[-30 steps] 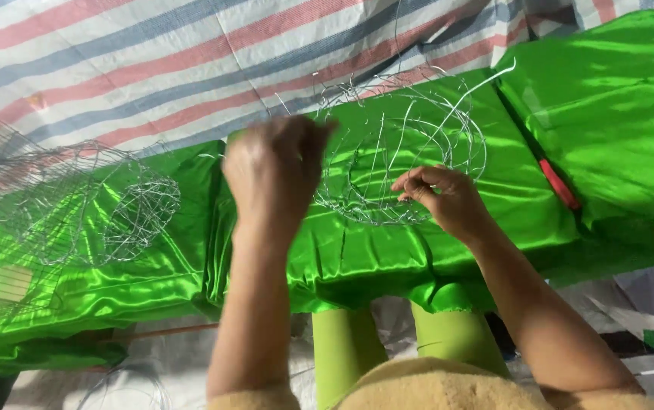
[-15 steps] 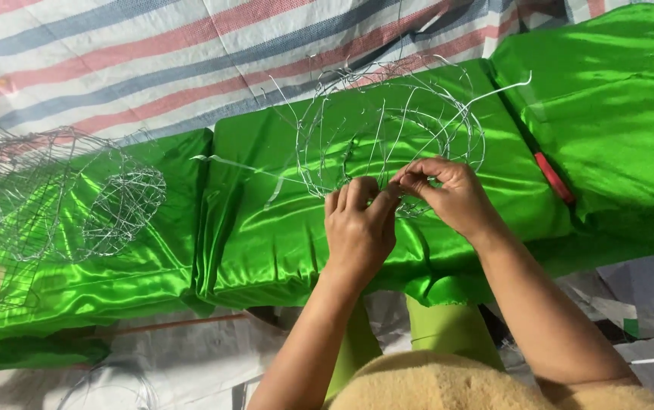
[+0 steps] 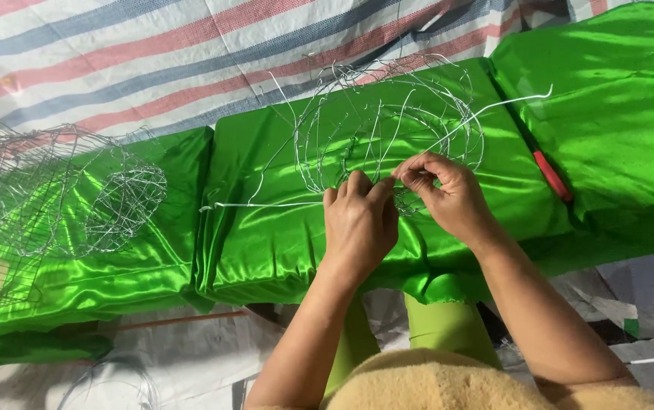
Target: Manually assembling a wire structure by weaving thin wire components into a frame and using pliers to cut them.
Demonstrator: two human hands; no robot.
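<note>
- Rounded cage-like frame of thin silvery wire (image 3: pixel 388 121): resting on the shiny green satin cloth (image 3: pixel 266 235), at its middle, with loose wire ends springing out to either side.
- Left hand (image 3: pixel 359 224): at the near rim of the wire frame, back turned upward, fingers curled and pinched onto a strand of the frame; grasp closed on wire.
- Right hand (image 3: pixel 448 196): just beside the left hand, touching it at the fingertips, thumb and forefinger nipped together on the same stretch of the frame's near rim; grasp closed on wire.
- Long straight wire end (image 3: pixel 266 204): running leftward from the left hand across the green cloth, lying flat.
- Second, smaller ball-shaped wire frame (image 3: pixel 126 199): well to the left of the main frame, on the same green cloth.
- Flat grid of wire mesh (image 3: pixel 0 212): farther left still, beyond the ball-shaped frame, partly cut off by the picture edge.
- Slim red-handled tool (image 3: pixel 552 175): right of the main frame, lying in a fold of the green cloth; kind of tool not clear.
- Striped tarpaulin in red, blue and white (image 3: pixel 152 53): beyond the green cloth, behind the main frame.
</note>
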